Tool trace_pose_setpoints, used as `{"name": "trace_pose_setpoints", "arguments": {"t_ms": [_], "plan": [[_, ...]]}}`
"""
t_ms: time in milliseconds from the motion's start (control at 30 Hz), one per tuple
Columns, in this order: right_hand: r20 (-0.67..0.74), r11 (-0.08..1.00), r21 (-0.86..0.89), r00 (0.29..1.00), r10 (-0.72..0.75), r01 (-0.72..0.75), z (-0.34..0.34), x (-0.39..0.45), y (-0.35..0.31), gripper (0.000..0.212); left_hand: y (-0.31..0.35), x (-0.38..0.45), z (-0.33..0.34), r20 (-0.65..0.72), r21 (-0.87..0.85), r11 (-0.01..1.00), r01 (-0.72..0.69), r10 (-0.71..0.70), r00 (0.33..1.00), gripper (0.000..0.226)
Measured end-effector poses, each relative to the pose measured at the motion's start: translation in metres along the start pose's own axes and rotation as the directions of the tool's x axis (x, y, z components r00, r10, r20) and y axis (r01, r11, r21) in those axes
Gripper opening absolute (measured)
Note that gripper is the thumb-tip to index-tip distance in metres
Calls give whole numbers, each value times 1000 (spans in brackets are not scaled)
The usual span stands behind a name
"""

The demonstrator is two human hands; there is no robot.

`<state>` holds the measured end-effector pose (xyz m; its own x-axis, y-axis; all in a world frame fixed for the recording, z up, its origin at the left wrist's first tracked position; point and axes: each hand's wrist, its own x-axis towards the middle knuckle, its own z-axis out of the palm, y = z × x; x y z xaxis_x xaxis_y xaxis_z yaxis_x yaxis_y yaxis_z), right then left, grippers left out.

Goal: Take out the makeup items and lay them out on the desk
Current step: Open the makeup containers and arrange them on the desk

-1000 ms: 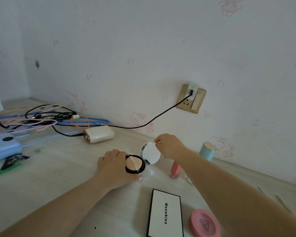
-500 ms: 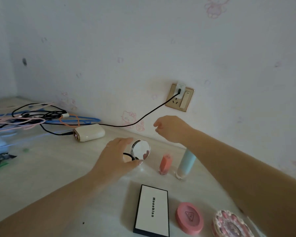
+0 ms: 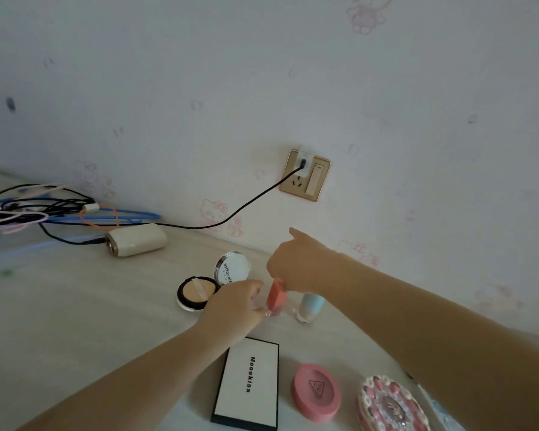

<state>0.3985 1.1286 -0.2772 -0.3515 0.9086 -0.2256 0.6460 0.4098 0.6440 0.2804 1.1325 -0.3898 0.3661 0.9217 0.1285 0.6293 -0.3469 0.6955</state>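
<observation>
In the head view, at frame centre, a coral bottle point(image 3: 276, 297) is pinched at its top by the right hand point(image 3: 296, 265) and steadied at its base by the left hand point(image 3: 237, 306). An open compact point(image 3: 196, 292) lies just left; a blue tube point(image 3: 308, 306) stands right. Bare desk point(image 3: 75, 306) spreads across the lower left.

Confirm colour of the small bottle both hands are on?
Coral-pink small bottle, seen in the head view.
</observation>
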Motion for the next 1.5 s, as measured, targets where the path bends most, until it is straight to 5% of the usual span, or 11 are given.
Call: {"name": "trace_pose_setpoints", "arguments": {"t_ms": [300,467,600,833,967,1100,1167,1267,1367,1433,1500], "plan": [[-195,939,343,975,106,-34,-27,-53,4,24,18,-15,-17,-242,-14,993,-115,109,964,22],[-32,723,665,960,278,-187,-36,-92,1,40,37,-42,-33,-252,203,953,-227,275,928,22],[122,642,731,970,211,-232,-35,-98,-2,53,53,-59,-43,-257,292,912,-289,366,894,22],[33,566,796,950,311,-213,-37,-122,-4,42,71,-74,-55,-265,361,879,-312,418,869,22],[128,391,887,943,307,-247,-34,-129,-4,43,74,-78,-56,-255,400,856,-327,447,858,22],[251,49,961,936,246,-271,-34,-131,-3,47,79,-83,-60,-269,397,851,-345,467,842,25],[186,98,970,940,287,-222,-35,-134,-3,40,82,-85,-62,-268,401,848,-345,469,841,24],[-10,476,861,930,369,-180,-36,-139,-3,31,83,-88,-65,-247,383,860,-336,446,860,22],[-315,825,557,896,313,-92,-34,-144,-8,32,82,-88,-67,-228,356,885,-300,394,890,19],[-523,905,424,825,215,33,-27,-144,-10,32,82,-88,-67,-231,333,899,-286,372,899,19],[-486,859,511,832,267,23,-23,-143,-11,42,84,-88,-69,-240,333,897,-289,377,894,20]]}}
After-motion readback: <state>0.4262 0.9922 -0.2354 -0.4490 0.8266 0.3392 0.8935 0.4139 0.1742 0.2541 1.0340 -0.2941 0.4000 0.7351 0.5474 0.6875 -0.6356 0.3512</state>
